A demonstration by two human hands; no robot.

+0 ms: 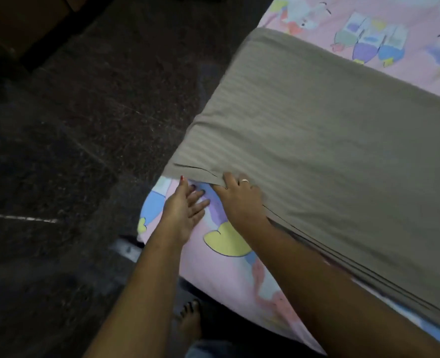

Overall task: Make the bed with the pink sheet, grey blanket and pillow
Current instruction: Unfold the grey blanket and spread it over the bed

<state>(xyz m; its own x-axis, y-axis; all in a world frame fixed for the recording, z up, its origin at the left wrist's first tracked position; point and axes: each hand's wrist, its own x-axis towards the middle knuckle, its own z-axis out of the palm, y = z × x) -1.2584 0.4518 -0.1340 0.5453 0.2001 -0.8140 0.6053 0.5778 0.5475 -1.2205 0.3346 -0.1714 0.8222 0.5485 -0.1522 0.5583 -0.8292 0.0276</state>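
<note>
Two hands work at a corner of the pink sheet (226,275). The left hand (184,206) lies flat on it, fingers straight and slightly spread; the right hand (239,196) curls its fingers round the edge of the folded grey blanket (317,140), which lies across the sheet. Step in hand, apparently: positioning the blanket. The next move likely requires squaring that edge; no pillow shows.

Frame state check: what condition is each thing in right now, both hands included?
Grey blanket: folded in layers, lying across the sheet.
Pink sheet: spread out, partly under the blanket.
Left hand: fingers straight, resting flat on the sheet.
Right hand: grips the blanket's near corner.
</note>
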